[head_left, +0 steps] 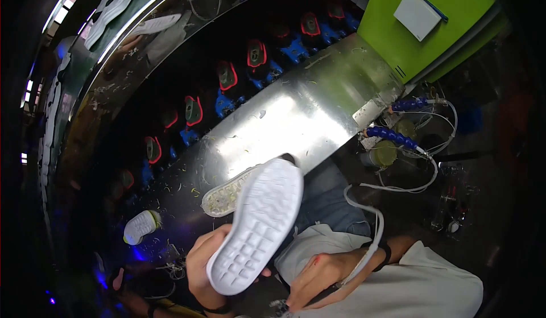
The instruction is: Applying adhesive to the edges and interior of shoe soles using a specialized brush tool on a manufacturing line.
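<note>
My left hand is closed round the edge of a white shoe sole. Its blocky tread faces up, and a dark bit shows past its far end. Partly behind it, a second, paler sole-shaped piece lies on the metal table. Lower right, my right hand is closed round a slim dark tool joined to a white hose. The fingers cover most of that tool, so its kind does not show. A blurred metallic end is near the fingertips.
The shiny metal table bears yellow-green scraps. Left lies a smaller white sole with a yellow-green edge. Behind runs a row of red-rimmed holders with blue parts. Right are blue jointed hoses and a green panel.
</note>
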`<state>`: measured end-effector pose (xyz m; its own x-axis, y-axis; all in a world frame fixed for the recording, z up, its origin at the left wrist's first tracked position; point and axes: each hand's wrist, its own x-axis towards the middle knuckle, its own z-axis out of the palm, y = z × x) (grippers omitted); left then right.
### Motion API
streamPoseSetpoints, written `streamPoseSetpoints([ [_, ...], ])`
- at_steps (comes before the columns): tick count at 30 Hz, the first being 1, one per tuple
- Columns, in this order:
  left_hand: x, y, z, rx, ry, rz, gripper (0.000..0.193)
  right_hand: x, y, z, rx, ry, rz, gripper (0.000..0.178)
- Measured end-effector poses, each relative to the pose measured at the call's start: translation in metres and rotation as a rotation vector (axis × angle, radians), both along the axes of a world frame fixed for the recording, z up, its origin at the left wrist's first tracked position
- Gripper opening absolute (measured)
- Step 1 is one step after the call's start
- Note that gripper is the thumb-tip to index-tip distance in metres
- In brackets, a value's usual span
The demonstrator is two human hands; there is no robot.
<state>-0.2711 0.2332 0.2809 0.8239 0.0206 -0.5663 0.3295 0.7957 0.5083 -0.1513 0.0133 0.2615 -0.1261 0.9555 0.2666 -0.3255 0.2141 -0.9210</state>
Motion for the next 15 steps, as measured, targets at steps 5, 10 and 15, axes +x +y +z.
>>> streamPoseSetpoints([
  [5,-0.08,-0.038,-0.031,0.247,-0.197,0.457,0.072,0.034,0.0,0.003,-0.03,0.071,-0.383,0.02],
  [10,-0.079,-0.072,-0.115,-0.597,-0.32,0.782,0.074,0.033,0.029,-0.008,-0.071,-0.346,-0.782,0.026],
  [15,-0.063,-0.12,-0.111,-0.512,-0.428,0.735,0.07,0.013,0.069,-0.02,-0.04,-0.62,-0.99,0.024],
])
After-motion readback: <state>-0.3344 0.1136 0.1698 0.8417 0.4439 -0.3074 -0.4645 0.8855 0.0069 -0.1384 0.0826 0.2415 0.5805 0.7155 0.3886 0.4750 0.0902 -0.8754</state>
